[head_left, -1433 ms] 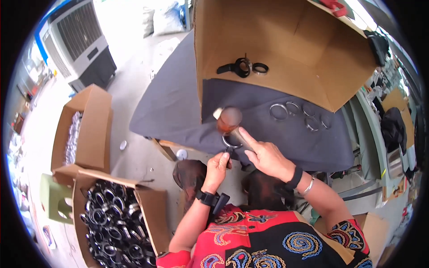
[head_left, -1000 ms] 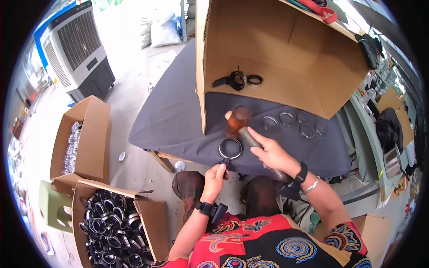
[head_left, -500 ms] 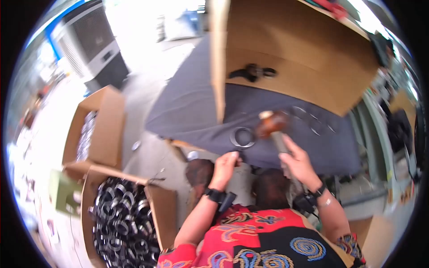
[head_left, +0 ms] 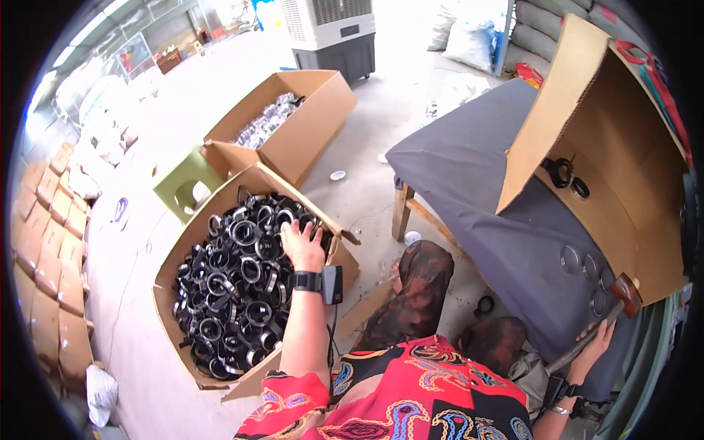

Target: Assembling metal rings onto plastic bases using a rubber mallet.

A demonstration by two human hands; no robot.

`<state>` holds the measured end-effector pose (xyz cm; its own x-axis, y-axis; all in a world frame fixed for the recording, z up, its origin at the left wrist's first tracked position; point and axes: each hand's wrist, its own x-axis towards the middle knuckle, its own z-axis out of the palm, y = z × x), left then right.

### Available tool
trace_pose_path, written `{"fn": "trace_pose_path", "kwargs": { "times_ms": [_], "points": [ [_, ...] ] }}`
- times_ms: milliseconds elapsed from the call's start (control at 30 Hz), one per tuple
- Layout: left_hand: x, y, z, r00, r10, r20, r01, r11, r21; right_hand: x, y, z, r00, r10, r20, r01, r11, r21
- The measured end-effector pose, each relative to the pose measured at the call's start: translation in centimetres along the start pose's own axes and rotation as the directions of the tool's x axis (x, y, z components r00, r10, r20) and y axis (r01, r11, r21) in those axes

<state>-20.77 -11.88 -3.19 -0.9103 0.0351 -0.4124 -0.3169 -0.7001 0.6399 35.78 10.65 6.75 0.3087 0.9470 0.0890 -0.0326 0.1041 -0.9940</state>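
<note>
My left hand [head_left: 302, 246] reaches over a cardboard box [head_left: 176, 341] heaped with black ring-shaped parts [head_left: 246, 271]. Its fingers are spread and touch or hover just above the rings near the right side of the pile; nothing is plainly held. In my right hand [head_left: 592, 348] is the handle of a mallet with a brown head [head_left: 628, 293], low over the right end of the dark cloth-covered table [head_left: 469, 169]. Beside the mallet head, several thin metal rings [head_left: 570, 259] lie on the cloth.
An open cardboard carton [head_left: 550, 110] lies on its side on the table, with black parts [head_left: 561, 172] inside. Behind the ring box stand a green stool [head_left: 180, 183] and another box [head_left: 312, 121] of shiny parts. A black ring [head_left: 484, 306] lies on the floor. An air cooler [head_left: 330, 37] stands farther back.
The view has swung left. My left hand has gone from the table's near edge to the box of black rings, its fingers now spread. The mallet is still in my right hand.
</note>
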Motion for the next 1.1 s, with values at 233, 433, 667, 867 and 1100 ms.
{"fn": "trace_pose_path", "kwargs": {
  "times_ms": [233,433,667,867,1100],
  "points": [
    [8.4,-4.4,-3.2,0.853,-0.214,0.476,0.160,0.975,0.153,0.1,-1.1,-2.0,0.986,-0.112,-0.121,0.108,0.993,-0.041],
    [-5.5,-7.3,7.2,0.780,-0.346,0.521,0.044,0.861,0.506,0.8,3.1,-5.4,0.986,-0.163,-0.033,0.166,0.975,0.146],
    [-2.5,-18.1,11.8,0.450,-0.564,0.692,-0.387,0.575,0.721,2.3,4.1,-5.3,0.995,-0.095,-0.008,0.095,0.984,0.151],
    [-3.8,-22.9,11.0,0.242,-0.618,0.748,-0.820,0.281,0.498,2.3,4.9,-5.1,0.992,-0.114,0.060,0.107,0.988,0.113],
    [-5.3,-21.8,5.6,0.084,-0.771,0.632,-0.989,-0.141,-0.040,1.6,3.1,-6.7,0.996,-0.065,0.061,0.062,0.996,0.058]
  ]
}}
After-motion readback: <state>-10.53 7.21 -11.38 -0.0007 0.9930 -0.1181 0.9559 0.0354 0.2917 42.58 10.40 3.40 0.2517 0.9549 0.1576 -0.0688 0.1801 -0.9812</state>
